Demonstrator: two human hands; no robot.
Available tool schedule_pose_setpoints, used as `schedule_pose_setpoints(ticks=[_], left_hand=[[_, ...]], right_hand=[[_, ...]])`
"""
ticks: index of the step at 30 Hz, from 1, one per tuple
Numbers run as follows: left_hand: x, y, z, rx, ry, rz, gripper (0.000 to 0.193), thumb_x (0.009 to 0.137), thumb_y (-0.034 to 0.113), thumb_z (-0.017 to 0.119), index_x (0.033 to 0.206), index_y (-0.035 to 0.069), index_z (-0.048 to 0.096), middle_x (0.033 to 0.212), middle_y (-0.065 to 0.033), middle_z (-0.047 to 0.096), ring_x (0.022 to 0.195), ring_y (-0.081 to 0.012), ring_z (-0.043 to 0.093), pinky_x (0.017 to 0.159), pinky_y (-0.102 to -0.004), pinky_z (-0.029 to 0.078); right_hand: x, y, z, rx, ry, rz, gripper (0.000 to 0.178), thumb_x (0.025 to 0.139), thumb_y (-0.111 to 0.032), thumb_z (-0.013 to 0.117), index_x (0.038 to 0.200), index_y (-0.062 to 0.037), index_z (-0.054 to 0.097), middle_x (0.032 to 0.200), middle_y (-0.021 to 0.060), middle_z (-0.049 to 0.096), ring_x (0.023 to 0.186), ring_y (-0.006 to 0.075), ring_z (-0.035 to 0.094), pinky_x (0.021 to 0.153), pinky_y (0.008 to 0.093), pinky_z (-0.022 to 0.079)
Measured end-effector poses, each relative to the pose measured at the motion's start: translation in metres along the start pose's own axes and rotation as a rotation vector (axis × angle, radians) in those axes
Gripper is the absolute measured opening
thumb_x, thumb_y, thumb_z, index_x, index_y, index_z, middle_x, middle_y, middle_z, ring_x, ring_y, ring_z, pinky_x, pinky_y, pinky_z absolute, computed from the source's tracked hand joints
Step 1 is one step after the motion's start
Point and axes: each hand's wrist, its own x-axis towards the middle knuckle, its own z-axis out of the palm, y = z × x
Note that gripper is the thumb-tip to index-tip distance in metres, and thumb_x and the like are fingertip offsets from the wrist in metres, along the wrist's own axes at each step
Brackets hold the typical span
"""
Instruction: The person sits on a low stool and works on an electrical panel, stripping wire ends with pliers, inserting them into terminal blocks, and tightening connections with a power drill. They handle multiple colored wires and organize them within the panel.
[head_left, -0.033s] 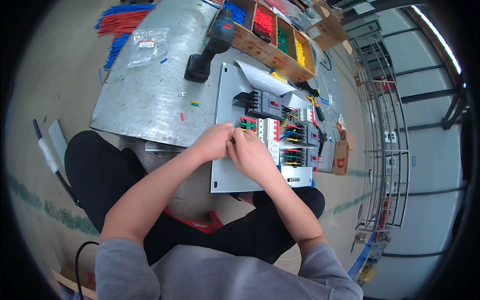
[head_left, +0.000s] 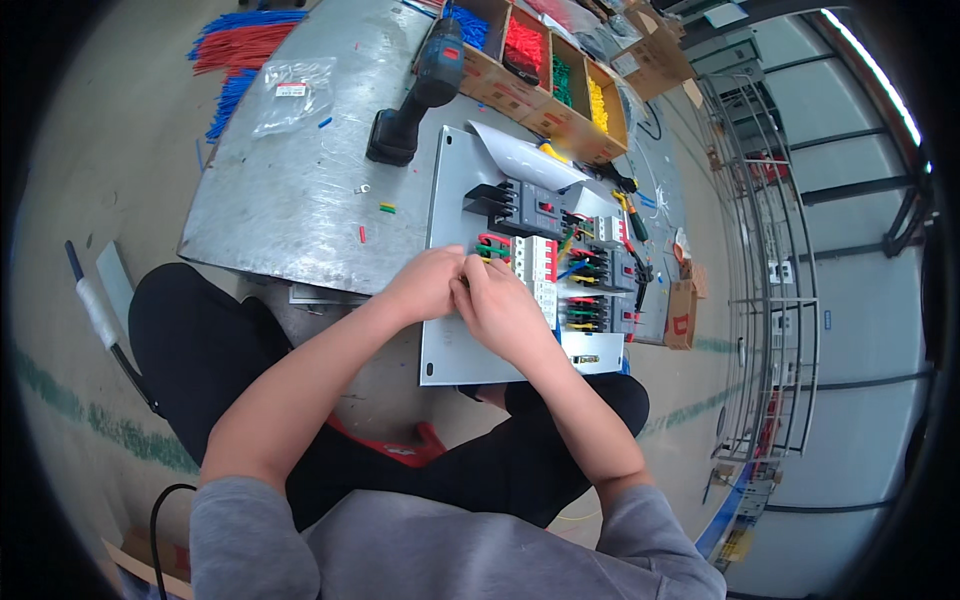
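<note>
My left hand [head_left: 432, 284] and my right hand [head_left: 498, 304] meet over a grey metal mounting plate [head_left: 450, 355], fingertips pinched together. Whatever lies between their fingers is hidden. Just beyond the fingertips, short red and green wires [head_left: 493, 246] run into a row of white circuit breakers [head_left: 534, 260] with red switches. A larger dark moulded-case breaker [head_left: 537, 208] is mounted farther up the plate. To the right sit smaller grey breakers [head_left: 622, 270] with yellow, green and red wire ends, and a small white breaker [head_left: 608, 232].
The plate lies on a metal-topped table [head_left: 290, 210] with a cordless drill [head_left: 420, 95] and a plastic bag [head_left: 295, 95]. Behind is a cardboard divided box [head_left: 540, 110] of coloured sleeves. Pliers [head_left: 637, 220] lie at right; blue and red wire bundles [head_left: 240, 45] are far left.
</note>
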Motion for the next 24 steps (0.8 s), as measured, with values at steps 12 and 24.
schedule_pose_setpoints(ticks=[12, 24], left_hand=[[0.003, 0.007, -0.003, 0.151, -0.073, 0.128, 0.014, 0.088, 0.025, 0.084, 0.088, 0.011, 0.080, 0.082, -0.0048, 0.072, 0.085, -0.0282, 0.066, 0.082, -0.0433, 0.057], [0.007, 0.011, -0.001, 0.204, -0.132, 0.139, 0.015, 0.091, 0.026, 0.083, 0.087, 0.011, 0.078, 0.076, -0.0065, 0.069, 0.081, -0.0282, 0.068, 0.078, -0.0435, 0.056]], right_hand=[[-0.013, 0.020, -0.027, 0.365, -0.069, 0.408, 0.019, 0.102, -0.014, 0.066, 0.105, 0.0020, 0.056, 0.089, 0.0250, 0.074, 0.088, 0.0498, 0.072, 0.080, 0.0554, 0.058], [-0.031, 0.050, -0.019, 0.705, -0.018, 0.485, 0.015, 0.107, -0.012, 0.065, 0.105, -0.0009, 0.055, 0.082, 0.0146, 0.070, 0.073, 0.0253, 0.070, 0.069, 0.0394, 0.054]])
